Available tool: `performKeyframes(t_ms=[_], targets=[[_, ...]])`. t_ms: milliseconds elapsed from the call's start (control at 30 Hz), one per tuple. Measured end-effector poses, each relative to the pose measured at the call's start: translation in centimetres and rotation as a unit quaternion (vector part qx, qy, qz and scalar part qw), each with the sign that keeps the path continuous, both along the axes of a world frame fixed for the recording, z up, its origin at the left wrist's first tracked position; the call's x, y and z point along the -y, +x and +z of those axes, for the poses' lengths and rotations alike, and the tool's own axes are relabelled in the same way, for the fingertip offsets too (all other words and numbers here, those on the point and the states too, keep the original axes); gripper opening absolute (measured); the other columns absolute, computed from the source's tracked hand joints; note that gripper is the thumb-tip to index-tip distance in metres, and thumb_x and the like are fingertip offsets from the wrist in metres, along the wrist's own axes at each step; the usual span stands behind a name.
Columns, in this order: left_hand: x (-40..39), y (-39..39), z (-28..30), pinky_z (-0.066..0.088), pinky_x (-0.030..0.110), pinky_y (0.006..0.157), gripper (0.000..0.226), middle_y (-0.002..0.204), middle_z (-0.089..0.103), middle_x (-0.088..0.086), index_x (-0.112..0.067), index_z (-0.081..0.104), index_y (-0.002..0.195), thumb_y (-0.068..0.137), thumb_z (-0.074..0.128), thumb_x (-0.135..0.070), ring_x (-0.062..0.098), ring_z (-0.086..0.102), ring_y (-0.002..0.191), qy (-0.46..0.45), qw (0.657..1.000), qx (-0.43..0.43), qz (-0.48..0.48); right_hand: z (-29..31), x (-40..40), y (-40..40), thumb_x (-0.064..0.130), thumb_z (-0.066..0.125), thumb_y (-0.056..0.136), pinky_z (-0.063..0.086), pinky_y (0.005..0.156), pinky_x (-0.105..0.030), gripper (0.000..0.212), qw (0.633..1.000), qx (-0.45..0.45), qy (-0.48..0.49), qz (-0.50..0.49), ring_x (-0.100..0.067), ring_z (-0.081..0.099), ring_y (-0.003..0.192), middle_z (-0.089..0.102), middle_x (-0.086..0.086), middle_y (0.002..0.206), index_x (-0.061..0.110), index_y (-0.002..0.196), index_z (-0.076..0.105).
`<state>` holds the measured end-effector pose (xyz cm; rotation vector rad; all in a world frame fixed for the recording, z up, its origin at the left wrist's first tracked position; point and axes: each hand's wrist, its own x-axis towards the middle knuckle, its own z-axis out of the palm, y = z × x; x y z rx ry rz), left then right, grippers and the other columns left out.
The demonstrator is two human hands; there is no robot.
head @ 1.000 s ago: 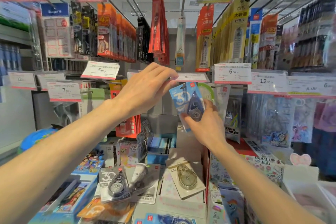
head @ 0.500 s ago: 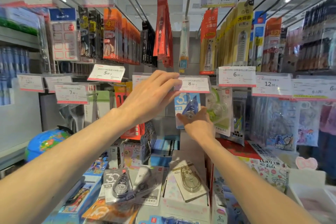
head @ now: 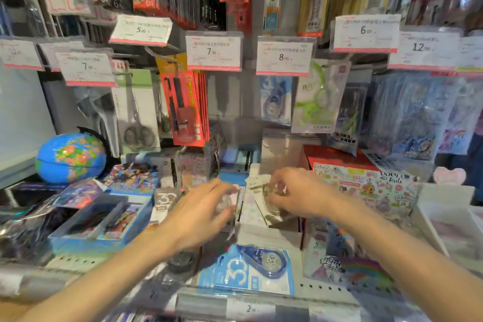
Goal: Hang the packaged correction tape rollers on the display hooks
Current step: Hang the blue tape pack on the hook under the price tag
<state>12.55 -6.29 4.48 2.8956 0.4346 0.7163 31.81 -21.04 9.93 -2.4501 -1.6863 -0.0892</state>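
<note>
A blue packaged correction tape [head: 275, 99] hangs on the hook under the 8.00 price tag [head: 285, 58]. Both hands are down at the shelf. My right hand [head: 298, 197] curls its fingertips round a pale carded correction tape with a clear roller [head: 270, 208]. My left hand [head: 201, 214] lies with fingers spread over a white package [head: 231, 202], touching it; the view is blurred there. A grey "30" tape package [head: 164, 198] peeks out left of that hand. Another blue "30" tape package [head: 252, 272] lies flat at the shelf's front.
Price tags and packed hooks of scissors [head: 138, 112], red knives [head: 184, 107] and green rolls [head: 313, 96] hang above. A blue globe [head: 70, 157] stands left. Boxes of cards and sticker books crowd the shelf; a white tray [head: 444, 225] sits at right.
Both hands dropped from the 8.00 hook to the shelf. The blue tape package that my right hand held now hangs alone on the hook. The camera tilted downward.
</note>
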Motion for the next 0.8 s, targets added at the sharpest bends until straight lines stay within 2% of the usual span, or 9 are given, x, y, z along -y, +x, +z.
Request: performKeyframes(t_ms=[100,167,233,300,367,467,600,700,800], targets=[[0.2,-0.7,-4.0,0.044,0.034,0.104,0.061,0.134,0.056,-0.005,-0.029,0.05,0.136,0.087,0.04,-0.065,0.019,0.055,0.126,-0.081,0.985,-0.148,0.033,-1.8,0.1,-0.9,0.05,0.064,0.088,0.04,0.064,-0.029,0.031,0.99,0.0,-0.131,0.057,-0.016,0.052,0.077,0.053,0.013,0.077,0.024,0.08,0.048],[0.3,-1.1,-5.5,0.044,0.032,0.102,0.052,0.134,0.058,-0.003,-0.03,0.05,0.137,0.093,0.049,-0.059,0.02,0.054,0.125,-0.097,0.976,-0.187,0.051,-3.0,0.1,-1.6,0.051,0.066,0.087,0.046,0.068,-0.031,0.03,0.976,-0.025,-0.203,0.073,-0.019,0.053,0.081,0.062,0.005,0.088,0.022,0.091,0.06],[0.3,-1.2,-6.1,0.047,0.033,0.091,0.038,0.117,0.066,-0.004,-0.031,0.056,0.124,0.094,0.052,-0.054,0.021,0.06,0.11,-0.095,0.978,-0.181,0.052,-3.8,0.2,-2.3,0.053,0.067,0.085,0.05,0.078,-0.034,0.044,0.964,-0.039,-0.254,0.074,-0.022,0.056,0.089,0.064,-0.001,0.107,0.02,0.113,0.059],[0.5,-1.2,-6.0,0.044,0.032,0.076,0.029,0.091,0.064,-0.01,-0.029,0.059,0.113,0.094,0.054,-0.051,0.02,0.061,0.092,-0.093,0.978,-0.181,0.051,-4.3,0.3,-2.7,0.054,0.068,0.083,0.053,0.079,-0.038,0.048,0.957,-0.032,-0.279,0.074,-0.026,0.06,0.091,0.065,-0.003,0.106,0.019,0.113,0.057],[0.8,-1.1,-5.7,0.038,0.031,0.07,0.025,0.081,0.059,-0.013,-0.029,0.06,0.11,0.095,0.055,-0.048,0.017,0.057,0.082,-0.104,0.976,-0.184,0.048,-4.2,0.4,-2.9,0.058,0.07,0.081,0.052,0.075,-0.038,0.051,0.954,-0.023,-0.29,0.076,-0.025,0.061,0.088,0.065,-0.004,0.1,0.017,0.108,0.058],[0.9,-1.1,-5.6,0.042,0.031,0.07,0.023,0.084,0.065,-0.01,-0.029,0.061,0.111,0.095,0.058,-0.045,0.014,0.057,0.078,-0.141,0.974,-0.17,0.046,-4.1,0.4,-3.2,0.061,0.075,0.076,0.051,0.075,-0.037,0.055,0.947,-0.022,-0.309,0.08,-0.023,0.061,0.082,0.064,0.0,0.091,0.017,0.104,0.057],[0.9,-1.2,-5.6,0.049,0.03,0.077,0.032,0.086,0.066,-0.011,-0.027,0.059,0.122,0.093,0.063,-0.041,0.01,0.06,0.08,-0.201,0.968,-0.142,0.055,-4.5,0.7,-3.1,0.057,0.075,0.078,0.053,0.078,-0.04,0.057,0.95,0.002,-0.302,0.085,-0.028,0.063,0.091,0.064,-0.005,0.101,0.016,0.114,0.056],[0.8,-1.2,-5.0,0.043,0.02,0.07,0.035,0.084,0.06,-0.014,-0.029,0.055,0.126,0.094,0.064,-0.039,0.003,0.055,0.074,-0.22,0.968,-0.097,0.073,-4.2,0.9,-2.8,0.053,0.075,0.08,0.053,0.081,-0.041,0.057,0.961,-0.016,-0.262,0.09,-0.028,0.061,0.093,0.063,-0.006,0.104,0.015,0.118,0.054],[0.6,-1.2,-3.8,0.042,0.01,0.066,0.036,0.096,0.061,-0.018,-0.033,0.054,0.13,0.095,0.064,-0.035,-0.004,0.058,0.07,-0.246,0.965,-0.041,0.085,-3.6,1.1,-2.4,0.049,0.072,0.082,0.05,0.084,-0.038,0.06,0.974,-0.023,-0.198,0.105,-0.025,0.056,0.099,0.058,-0.004,0.113,0.016,0.127,0.05]])
